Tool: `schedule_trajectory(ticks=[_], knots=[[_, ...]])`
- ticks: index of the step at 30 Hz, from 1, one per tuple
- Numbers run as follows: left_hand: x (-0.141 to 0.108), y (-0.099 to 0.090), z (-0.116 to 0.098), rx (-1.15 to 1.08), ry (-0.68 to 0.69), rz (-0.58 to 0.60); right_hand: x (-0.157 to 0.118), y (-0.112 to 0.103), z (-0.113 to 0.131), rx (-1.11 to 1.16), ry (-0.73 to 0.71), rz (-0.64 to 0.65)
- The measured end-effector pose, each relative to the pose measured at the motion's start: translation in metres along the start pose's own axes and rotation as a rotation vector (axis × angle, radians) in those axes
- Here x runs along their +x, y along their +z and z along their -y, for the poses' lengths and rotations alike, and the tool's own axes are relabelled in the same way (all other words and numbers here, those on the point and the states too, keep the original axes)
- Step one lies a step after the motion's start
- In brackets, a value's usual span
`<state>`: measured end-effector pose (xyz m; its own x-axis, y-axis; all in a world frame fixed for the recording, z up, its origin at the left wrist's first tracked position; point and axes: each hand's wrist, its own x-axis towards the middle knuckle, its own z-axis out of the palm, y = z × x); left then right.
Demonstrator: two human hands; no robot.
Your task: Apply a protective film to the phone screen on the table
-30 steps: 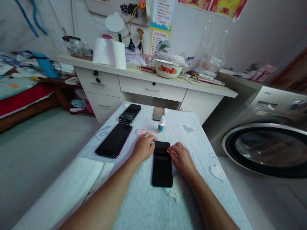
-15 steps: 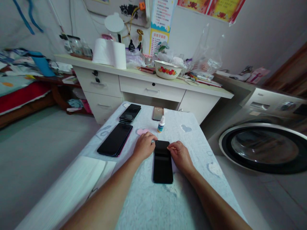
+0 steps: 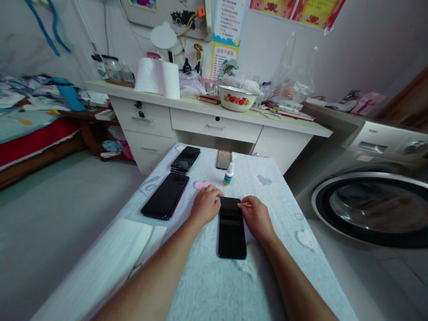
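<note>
A black smartphone lies face up on the cloth-covered table, its long side pointing away from me. My left hand rests at its upper left corner, fingers curled against the edge. At the upper right edge, my right hand is closed in a pinch. What looks like a thin light-brown stick shows between those fingers, its tip at the phone's edge. Beyond the phone stands a small white dropper bottle with a blue and yellow label.
Two stacks of phones, a nearer one and a farther one, lie on the left. A brownish phone case or phone is near the far edge. White paper lies front left. A desk stands behind; a washing machine is right.
My right fingers have shifted slightly along the phone's upper right edge, and the thin stick shows more clearly. My left hand keeps its place. The whole view has moved a little.
</note>
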<state>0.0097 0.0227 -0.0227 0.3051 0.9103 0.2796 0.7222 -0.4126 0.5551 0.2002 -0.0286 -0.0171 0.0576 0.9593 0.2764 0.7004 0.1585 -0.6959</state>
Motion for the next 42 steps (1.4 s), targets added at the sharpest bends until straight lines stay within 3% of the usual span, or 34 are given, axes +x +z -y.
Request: schedule_trajectory(ticks=[6,13,28,42], knots=[[0.002,0.001,-0.001,0.004,-0.005,0.013,0.007,-0.002,0.006,-0.173,-0.132,-0.031],[0.002,0.003,-0.001,0.014,0.006,0.003,0.011,0.001,0.004,-0.213,-0.104,-0.050],[0.002,0.002,-0.002,0.015,-0.006,0.005,0.004,-0.003,0.009,-0.170,-0.240,0.087],[0.002,0.003,0.001,0.008,0.000,0.006,0.010,0.002,0.001,-0.224,-0.151,-0.034]])
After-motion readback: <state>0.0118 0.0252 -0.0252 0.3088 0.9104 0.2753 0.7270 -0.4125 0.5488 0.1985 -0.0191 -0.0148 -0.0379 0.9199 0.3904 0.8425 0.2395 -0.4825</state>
